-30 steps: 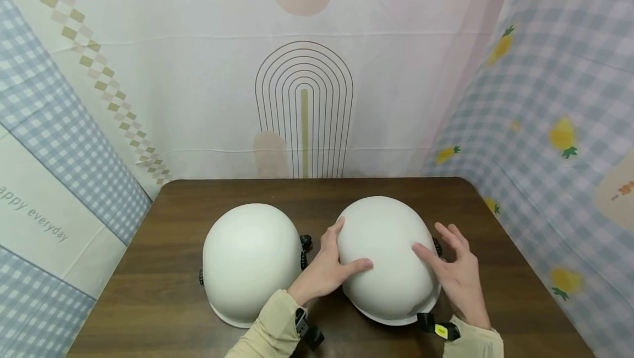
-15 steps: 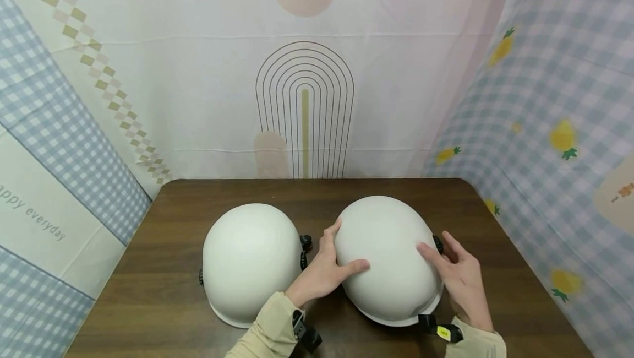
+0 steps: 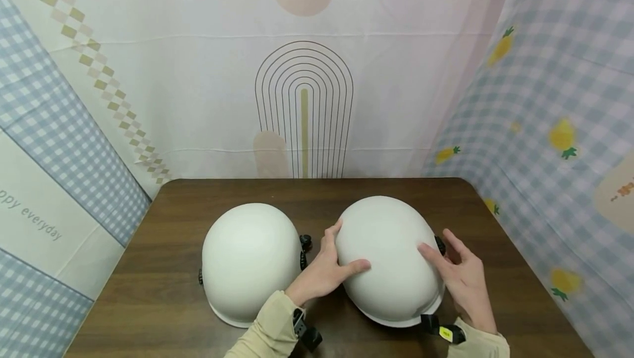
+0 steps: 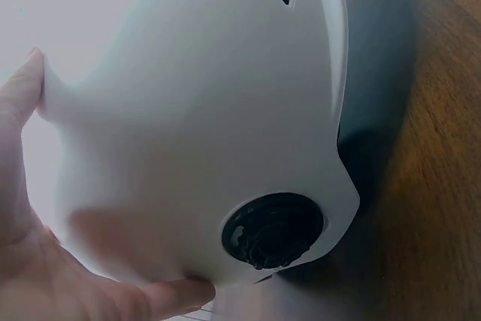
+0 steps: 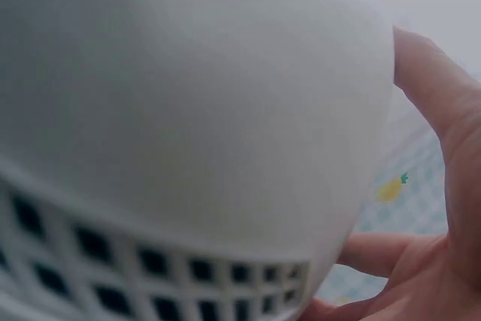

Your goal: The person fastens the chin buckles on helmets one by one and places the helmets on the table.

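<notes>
A white domed helmet [image 3: 386, 253] stands on the right half of the table, with a black round knob [image 4: 273, 231] on its side and a slotted grille [image 5: 154, 263] low on its shell. My left hand [image 3: 322, 270] grips it from the left, thumb on the near face and fingers round the far side. On the opposite side my right hand [image 3: 460, 278] holds it, thumb against the shell and fingers bent by another black knob [image 3: 440, 245]. A second white helmet [image 3: 252, 264] stands just left of my left hand.
Both helmets rest on a dark brown wooden table [image 3: 148, 303]. Behind it hangs a pale printed cloth [image 3: 208, 99], and a blue checked cloth [image 3: 525, 143] drapes along the right side. The second helmet has a black side piece [image 3: 305, 243] facing my left wrist.
My right hand's fingers have bent in around the helmet's right side, where before they were straighter. The right helmet has turned slightly, while the left helmet stays put.
</notes>
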